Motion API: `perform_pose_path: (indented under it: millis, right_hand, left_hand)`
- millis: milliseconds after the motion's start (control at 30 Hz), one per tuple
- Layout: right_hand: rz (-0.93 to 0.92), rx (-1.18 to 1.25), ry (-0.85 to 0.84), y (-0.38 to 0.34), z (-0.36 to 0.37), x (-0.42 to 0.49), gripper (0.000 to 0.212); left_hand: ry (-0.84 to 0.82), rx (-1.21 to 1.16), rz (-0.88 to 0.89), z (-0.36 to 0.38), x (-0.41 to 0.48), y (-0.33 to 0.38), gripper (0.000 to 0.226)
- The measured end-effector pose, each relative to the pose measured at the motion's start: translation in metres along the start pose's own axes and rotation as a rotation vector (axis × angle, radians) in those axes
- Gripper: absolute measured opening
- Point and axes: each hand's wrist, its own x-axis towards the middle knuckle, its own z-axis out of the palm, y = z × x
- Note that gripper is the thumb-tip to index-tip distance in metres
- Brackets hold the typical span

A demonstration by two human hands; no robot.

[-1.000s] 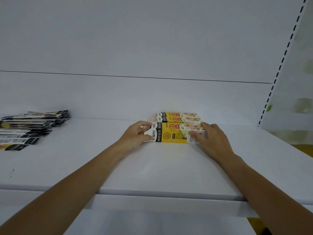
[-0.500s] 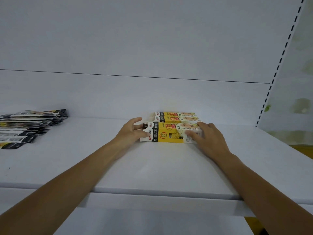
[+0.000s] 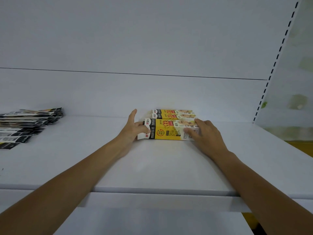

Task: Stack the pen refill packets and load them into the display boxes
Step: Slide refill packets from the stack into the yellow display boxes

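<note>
While both arms are reaching in over the shelf (image 3: 152, 167) edge, the hands are working on the front display box (image 3: 169, 130), the yellow one lying flat around 12 o'clock, a bit right of centre. Left hand (image 3: 133, 128) is pinching its black-and-white end on the 9 o'clock side, thumb on the near face and index finger sticking straight up. Right hand (image 3: 206, 134) is holding the 3 o'clock end, fingers draping over the top and thumb pressing the near face. What look like two more yellow boxes (image 3: 172, 114) are sitting just behind it, close to the back panel (image 3: 152, 92). Pen refill packets (image 3: 25, 124) are lying in a messy fanned stack way over at 9 o'clock, well apart from the boxes. Can't tell if anything's inside the front box.
</note>
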Motion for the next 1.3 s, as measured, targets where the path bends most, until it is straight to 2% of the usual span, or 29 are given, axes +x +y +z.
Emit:
perform_pose_path:
  millis: [100,200,333,400,567,800,967,1133,1300]
  right_hand:
    - [-0.007,0.002,0.002,0.000,0.002,0.000,0.049]
    - [0.022,-0.011,0.002,0.000,0.003,0.001,0.051]
    - [0.051,0.000,0.006,-0.001,0.003,0.002,0.055]
    - [0.064,-0.016,0.013,-0.001,0.003,0.002,0.058]
    - [0.073,-0.115,0.034,-0.004,0.003,0.002,0.061]
    - [0.073,-0.128,0.041,-0.005,0.003,0.001,0.056]
    - [0.060,-0.159,0.033,-0.005,0.005,0.001,0.051]
    - [0.058,-0.169,0.018,-0.006,0.004,-0.001,0.050]
    - [0.051,-0.112,0.003,-0.006,0.005,-0.001,0.049]
  left_hand:
    - [-0.028,0.042,-0.023,0.002,0.001,0.001,0.111]
    - [-0.001,0.146,0.012,0.004,-0.002,0.001,0.086]
    - [0.225,0.368,0.163,-0.003,-0.002,-0.002,0.057]
    - [0.225,0.418,0.187,-0.006,-0.002,-0.003,0.048]
    - [0.094,0.501,0.154,-0.004,-0.002,-0.004,0.042]
    - [0.278,0.644,0.248,-0.005,-0.003,-0.003,0.028]
    - [0.171,0.739,0.181,-0.005,-0.006,-0.003,0.033]
    - [0.212,0.582,0.143,-0.009,-0.004,-0.004,0.023]
    - [0.143,0.540,0.129,-0.007,-0.006,-0.001,0.034]
